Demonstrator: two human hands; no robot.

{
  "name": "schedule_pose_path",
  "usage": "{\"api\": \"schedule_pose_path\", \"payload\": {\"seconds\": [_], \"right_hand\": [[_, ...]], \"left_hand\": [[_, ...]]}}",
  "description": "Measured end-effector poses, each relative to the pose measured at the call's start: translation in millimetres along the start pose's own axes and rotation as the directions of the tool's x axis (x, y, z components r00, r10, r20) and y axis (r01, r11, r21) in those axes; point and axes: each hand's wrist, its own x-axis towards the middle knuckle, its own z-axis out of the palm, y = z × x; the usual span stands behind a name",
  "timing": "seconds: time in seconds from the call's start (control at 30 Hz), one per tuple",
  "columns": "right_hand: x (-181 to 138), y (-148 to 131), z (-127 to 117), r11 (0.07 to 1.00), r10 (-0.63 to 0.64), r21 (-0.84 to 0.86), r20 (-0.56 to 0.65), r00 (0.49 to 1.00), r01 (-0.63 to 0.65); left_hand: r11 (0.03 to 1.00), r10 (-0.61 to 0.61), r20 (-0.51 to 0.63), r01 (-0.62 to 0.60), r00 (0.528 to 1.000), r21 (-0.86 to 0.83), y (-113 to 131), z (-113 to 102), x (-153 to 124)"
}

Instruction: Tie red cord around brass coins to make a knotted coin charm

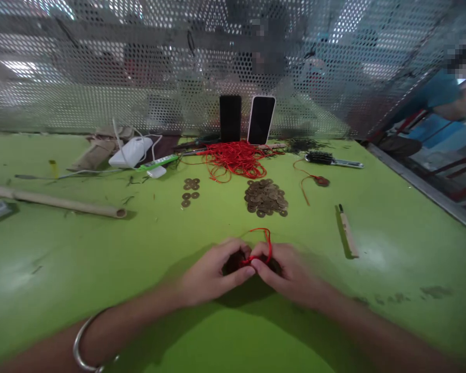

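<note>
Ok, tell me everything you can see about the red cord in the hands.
The red cord is thin, string-like and bright red. A short length arcs up in a small loop above the fingers, then runs down between the thumbs. The left hand and right hand pinch it together, low over the green table. Dark round pieces sit under the fingers with it, too blurred to tell how it joins them. Its ends are hidden.

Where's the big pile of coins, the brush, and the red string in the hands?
pile of coins (pixel 266 198), head view, middle of the heap.
brush (pixel 321 157), head view, on its dark bristles.
red string (pixel 267 239), head view, on its raised loop.
</note>
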Motion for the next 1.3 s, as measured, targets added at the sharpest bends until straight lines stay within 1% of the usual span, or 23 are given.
{"api": "schedule_pose_path", "payload": {"seconds": [0.07, 0.13, 0.23, 0.33, 0.4, 0.53, 0.6, 0.67, 0.73, 0.8, 0.87, 0.93, 1.03, 1.1, 1.13, 1.2, 1.27, 1.3], "right_hand": [[-0.5, -0.9, 0.0, 1.0, 0.0, -0.005, 0.007, 1.0, 0.0], [-0.8, -1.7, 0.2, 1.0, 0.001, -0.001, 0.017, 1.0, -0.001], [-0.4, -2.8, 0.2, 1.0, 0.021, 0.016, 0.03, 0.999, -0.022], [0.4, -2.9, 0.4, 0.998, 0.061, 0.004, 0.035, 0.998, -0.061], [0.7, -2.0, 0.9, 0.998, 0.061, -0.016, 0.042, 0.997, -0.06], [1.7, 0.5, 3.3, 0.999, 0.036, -0.024, 0.037, 0.999, -0.035], [2.3, 1.4, 5.0, 0.998, 0.058, -0.042, 0.046, 0.997, -0.056], [2.4, 1.3, 6.4, 0.995, 0.055, -0.091, 0.063, 0.996, -0.049], [1.4, 0.0, 6.8, 0.987, 0.019, -0.16, 0.085, 0.996, -0.006], [-0.8, -3.1, 5.4, 0.975, -0.037, -0.216, 0.117, 0.992, 0.062], [-3.6, -7.7, 2.2, 0.964, -0.118, -0.22, 0.152, 0.981, 0.15], [-6.6, -12.6, -1.7, 0.954, -0.206, -0.186, 0.155, 0.966, 0.233], [-11.0, -17.0, -5.8, 0.944, -0.306, -0.104, 0.083, 0.948, 0.314], [-14.1, -16.8, -6.8, 0.939, -0.344, 0.011, -0.004, 0.939, 0.344], [-15.5, -15.9, -7.1, 0.928, -0.357, 0.096, -0.062, 0.932, 0.361], [-17.7, -13.7, -8.6, 0.873, -0.344, 0.294, -0.198, 0.918, 0.39], [-18.5, -12.3, -12.7, 0.78, -0.279, 0.461, -0.349, 0.895, 0.423], [-18.4, -12.3, -15.9, 0.742, -0.23, 0.511, -0.414, 0.881, 0.434]], "left_hand": [[0.999, 0.03, 0.014, -0.03, 0.999, 0.04, -1.5, 0.0, 0.8], [0.999, 0.046, 0.013, -0.046, 0.999, 0.014, -2.4, 0.1, 1.5], [0.994, 0.024, -0.017, -0.026, 1.0, -0.11, -2.5, -0.5, 1.9], [0.961, -0.063, -0.051, 0.046, 0.997, -0.272, -3.9, -2.5, 1.6], [0.91, -0.11, -0.065, 0.074, 0.992, -0.409, -6.3, -4.2, 1.2], [0.734, -0.167, -0.088, 0.064, 0.982, -0.676, -9.8, -6.4, 0.8], [0.668, -0.195, -0.088, 0.067, 0.977, -0.742, -10.2, -6.6, 0.7], [0.637, -0.211, -0.094, 0.064, 0.973, -0.769, -11.1, -6.3, 0.5], [0.634, -0.229, -0.111, 0.061, 0.967, -0.771, -13.1, -5.7, 0.2], [0.663, -0.246, -0.138, 0.063, 0.959, -0.746, -15.0, -4.9, 0.1], [0.716, -0.254, -0.149, 0.082, 0.956, -0.694, -14.9, -4.2, 0.3], [0.767, -0.251, -0.137, 0.11, 0.958, -0.632, -12.0, -3.3, 0.8], [0.828, -0.223, -0.13, 0.118, 0.966, -0.548, -5.6, -1.7, 2.4], [0.865, -0.187, -0.156, 0.088, 0.97, -0.495, -3.0, -0.6, 3.4], [0.881, -0.17, -0.174, 0.071, 0.97, -0.467, -2.5, -0.1, 3.8], [0.908, -0.149, -0.206, 0.051, 0.967, -0.416, -3.0, 0.7, 4.1], [0.926, -0.152, -0.239, 0.053, 0.959, -0.374, -4.2, 1.0, 3.7], [0.931, -0.155, -0.25, 0.057, 0.956, -0.36, -4.7, 1.0, 3.4]]}}
